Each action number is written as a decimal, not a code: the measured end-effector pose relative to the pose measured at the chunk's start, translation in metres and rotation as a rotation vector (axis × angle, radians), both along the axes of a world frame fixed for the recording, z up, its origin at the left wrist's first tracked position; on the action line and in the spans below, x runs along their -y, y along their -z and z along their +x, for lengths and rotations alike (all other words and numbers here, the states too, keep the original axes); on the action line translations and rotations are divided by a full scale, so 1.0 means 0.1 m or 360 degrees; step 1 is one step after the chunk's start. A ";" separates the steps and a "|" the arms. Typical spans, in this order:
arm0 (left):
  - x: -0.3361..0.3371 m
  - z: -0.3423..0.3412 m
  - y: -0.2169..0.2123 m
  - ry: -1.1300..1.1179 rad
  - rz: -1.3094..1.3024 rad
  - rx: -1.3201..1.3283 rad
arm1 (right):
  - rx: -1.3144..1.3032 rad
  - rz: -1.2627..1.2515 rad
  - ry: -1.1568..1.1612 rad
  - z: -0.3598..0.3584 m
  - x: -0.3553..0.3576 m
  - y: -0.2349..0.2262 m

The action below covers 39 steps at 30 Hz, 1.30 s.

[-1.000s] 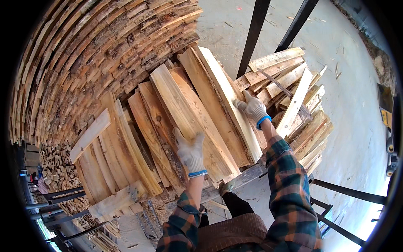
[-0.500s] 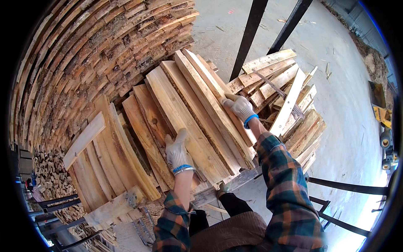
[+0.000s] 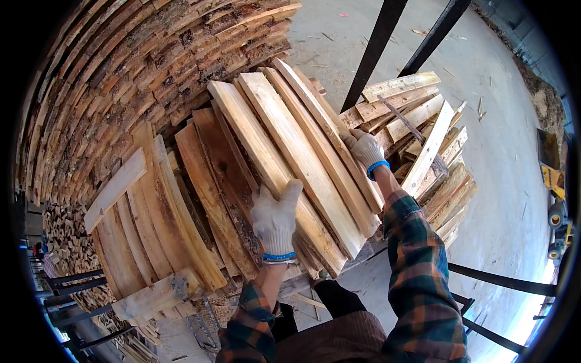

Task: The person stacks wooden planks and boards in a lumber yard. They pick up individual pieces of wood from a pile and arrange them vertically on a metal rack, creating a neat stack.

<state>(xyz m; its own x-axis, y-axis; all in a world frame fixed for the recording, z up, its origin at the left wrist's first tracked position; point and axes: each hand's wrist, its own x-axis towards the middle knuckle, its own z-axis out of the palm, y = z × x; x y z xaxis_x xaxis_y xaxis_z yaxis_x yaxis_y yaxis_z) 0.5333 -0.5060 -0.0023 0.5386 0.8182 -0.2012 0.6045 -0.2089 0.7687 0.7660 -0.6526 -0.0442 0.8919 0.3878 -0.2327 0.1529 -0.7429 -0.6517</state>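
Observation:
A row of pale, rough-edged wooden boards (image 3: 293,148) lies slanted side by side in front of me, between my hands. My left hand (image 3: 275,218), in a white knit glove with a blue cuff, grips the row's left side, its thumb along the leftmost board and its fingertips partly hidden. At the right side of the row, my right hand (image 3: 366,151), gloved alike, is bent around the outer board's edge. Darker boards (image 3: 227,169) lie just left of the row, with a gap showing beside my left hand.
A tall stack of boards (image 3: 163,72) rises at the back left. Bundled offcuts (image 3: 423,121) lie on the right, beside black upright posts (image 3: 375,51). More boards (image 3: 151,212) sit at the left with a short crosspiece. A yellow machine (image 3: 552,181) stands far right.
The gripped boards have shifted to the right and pressed closer together, and more of the darker boards shows on their left. Both hands have moved right with them.

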 end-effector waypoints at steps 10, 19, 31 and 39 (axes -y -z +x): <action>0.43 0.07 -0.14 -0.0211 -0.0041 0.0755 | -0.0286 0.0679 0.0168 0.20 0.32 0.62; 0.46 0.13 -0.13 -0.0164 0.0292 0.0418 | -0.0217 0.0497 -0.0243 -0.25 0.10 0.32; 0.12 0.13 -0.06 -0.0461 -0.0715 0.1121 | -0.0125 0.0555 -0.0291 -0.41 -0.14 -0.17; -0.17 -0.11 0.06 -0.0439 -0.1282 0.1204 | -0.0291 0.0445 -0.0391 -0.76 -0.32 -0.57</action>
